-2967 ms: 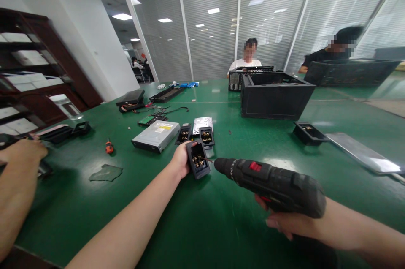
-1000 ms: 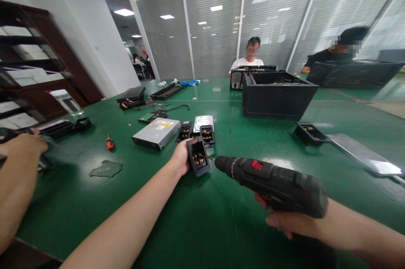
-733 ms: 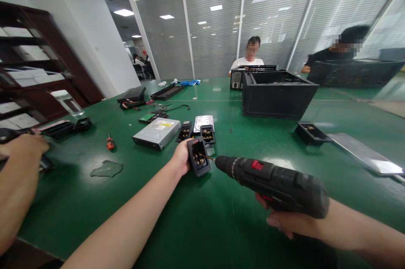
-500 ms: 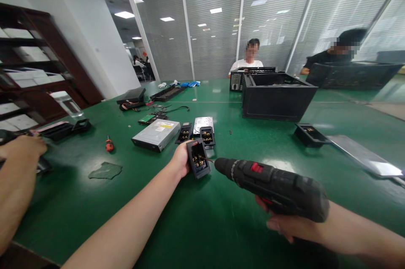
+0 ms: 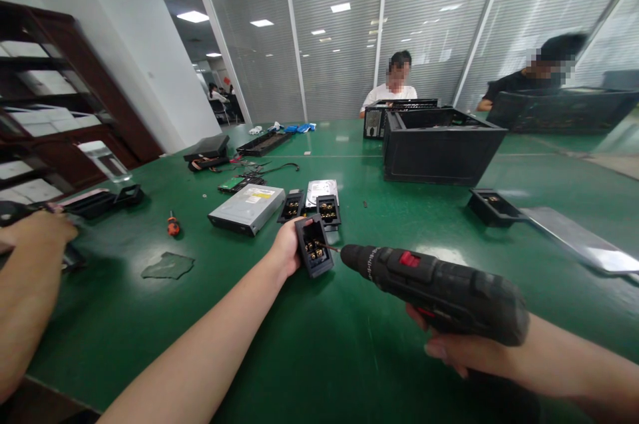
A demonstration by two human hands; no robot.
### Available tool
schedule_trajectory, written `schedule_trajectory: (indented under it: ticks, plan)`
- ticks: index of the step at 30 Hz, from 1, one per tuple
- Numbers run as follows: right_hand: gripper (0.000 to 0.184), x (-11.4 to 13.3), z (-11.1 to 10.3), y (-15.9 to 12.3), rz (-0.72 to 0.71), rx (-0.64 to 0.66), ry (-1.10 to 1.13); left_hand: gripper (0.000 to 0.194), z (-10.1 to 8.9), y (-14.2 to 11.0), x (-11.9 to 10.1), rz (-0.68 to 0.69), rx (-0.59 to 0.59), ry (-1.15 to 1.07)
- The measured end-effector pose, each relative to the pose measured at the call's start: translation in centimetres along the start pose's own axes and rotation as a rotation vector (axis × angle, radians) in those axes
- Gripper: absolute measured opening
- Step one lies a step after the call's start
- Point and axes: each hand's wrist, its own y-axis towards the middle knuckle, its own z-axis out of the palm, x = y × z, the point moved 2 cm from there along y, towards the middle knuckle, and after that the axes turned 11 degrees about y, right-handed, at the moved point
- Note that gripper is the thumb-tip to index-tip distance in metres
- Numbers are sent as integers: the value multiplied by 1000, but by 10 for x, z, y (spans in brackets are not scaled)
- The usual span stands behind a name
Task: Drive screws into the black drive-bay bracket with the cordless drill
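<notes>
My left hand (image 5: 288,249) is closed on a small black box (image 5: 320,267) with brass-coloured metal pieces inside, tilted so its open side faces the drill. In my right hand (image 5: 449,344) is a black cordless drill (image 5: 439,291) with a red switch on top. The drill's thin bit (image 5: 330,248) reaches into the open side of the box; which brass piece it touches, I cannot tell. Just behind the box are two similar black boxes (image 5: 291,208) (image 5: 328,210) and a silver hard drive (image 5: 322,192).
A grey optical drive (image 5: 248,208), an orange screwdriver (image 5: 173,223) and a glass-like shard (image 5: 168,265) lie to the left. Black computer cases (image 5: 442,154) stand at the back right. Another person's arm (image 5: 30,277) comes in at the left; two people sit across the table.
The view has shifted slightly. My hands keep the black box and the drill in nearly the same position, with the bit still inside the box.
</notes>
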Motion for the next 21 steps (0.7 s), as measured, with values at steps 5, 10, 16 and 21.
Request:
schedule_trajectory:
  ticks: [5, 10, 16, 21]
  plan:
    - [24, 4, 1, 0, -7, 7, 27, 14, 1, 0, 0, 10, -3, 2]
    - [23, 3, 0, 0, -1, 3, 21, 15, -1, 3, 1, 17, -7, -1]
    - [21, 6, 1, 0, -20, 2, 10, 16, -1, 4, 1, 35, -8, 22]
    - [23, 6, 0, 0, -13, 1, 6, 16, -1, 3, 0, 23, -15, 13]
